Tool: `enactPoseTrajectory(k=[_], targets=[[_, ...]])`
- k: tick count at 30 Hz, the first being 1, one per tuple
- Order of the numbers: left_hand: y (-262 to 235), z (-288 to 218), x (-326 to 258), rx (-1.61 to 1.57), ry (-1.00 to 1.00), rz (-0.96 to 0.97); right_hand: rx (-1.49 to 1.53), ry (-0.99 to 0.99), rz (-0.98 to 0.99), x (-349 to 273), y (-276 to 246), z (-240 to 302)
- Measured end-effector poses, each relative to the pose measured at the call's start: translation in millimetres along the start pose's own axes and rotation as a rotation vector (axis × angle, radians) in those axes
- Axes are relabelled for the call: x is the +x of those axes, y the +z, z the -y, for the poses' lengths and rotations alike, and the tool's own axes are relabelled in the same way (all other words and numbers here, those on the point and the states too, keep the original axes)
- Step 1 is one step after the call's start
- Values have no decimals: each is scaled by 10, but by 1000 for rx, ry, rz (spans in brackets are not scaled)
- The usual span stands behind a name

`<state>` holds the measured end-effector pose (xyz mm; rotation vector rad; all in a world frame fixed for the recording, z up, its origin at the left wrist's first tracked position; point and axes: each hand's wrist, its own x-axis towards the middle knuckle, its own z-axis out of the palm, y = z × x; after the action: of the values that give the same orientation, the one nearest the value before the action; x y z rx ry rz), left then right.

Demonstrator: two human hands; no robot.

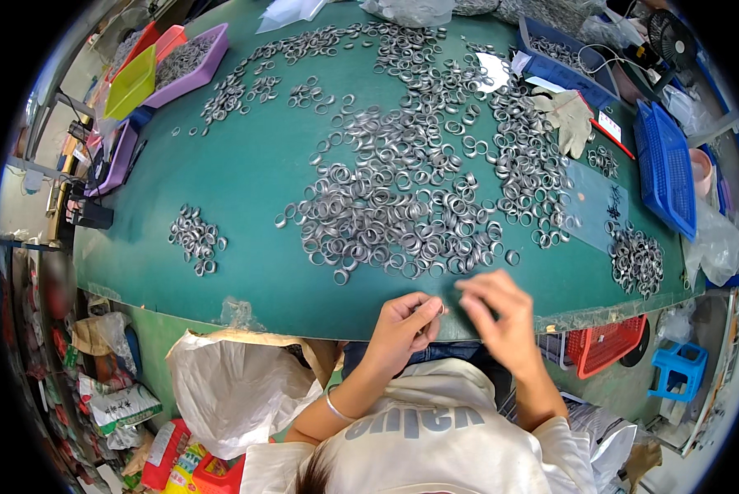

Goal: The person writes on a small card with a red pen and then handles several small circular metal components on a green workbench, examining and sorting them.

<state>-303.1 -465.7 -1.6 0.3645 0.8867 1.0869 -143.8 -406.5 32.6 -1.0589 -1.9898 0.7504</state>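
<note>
Closest to the camera is the person's own pale top, and both forearms come up from there to the near edge of the green worktop (254, 181). The left hand (404, 323) has its fingers pinched together on one small metal ring (442, 309), held right at the worktop's near edge. The right hand (501, 309) sits just beside it on the right, fingers curled down loosely toward that ring; it's blurred, so I can't tell whether it's gripping anything or just touching.

Just beyond the hands, further onto the worktop, there's the big heap of metal rings (402, 206), spread out thin and running all the way toward the far edge. A small separate cluster of rings (195, 239) lies well to the left of the big heap, and another pile of rings (636, 260) sits near the worktop's right edge.

Further back on the right side there's a work glove (569, 117) lying among the rings and a blue basket (666, 165) beside it. At the far left corner of the worktop are a purple tray (190, 66) with rings in it and a yellow-green tray (130, 82) next to it.
</note>
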Motion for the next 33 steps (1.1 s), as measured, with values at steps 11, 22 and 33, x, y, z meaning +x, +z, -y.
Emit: enactPoseTrajectory(k=[11,22,33], targets=[[71,-93,4,-267,-137,11,-184,139,-182,162,-51,-493],[152,-6,78,14,-33,19,325,383,63,-180,-41,-26],[122,48,61,-239,-47,-38,-35,180,-199,-64,-37,-425]])
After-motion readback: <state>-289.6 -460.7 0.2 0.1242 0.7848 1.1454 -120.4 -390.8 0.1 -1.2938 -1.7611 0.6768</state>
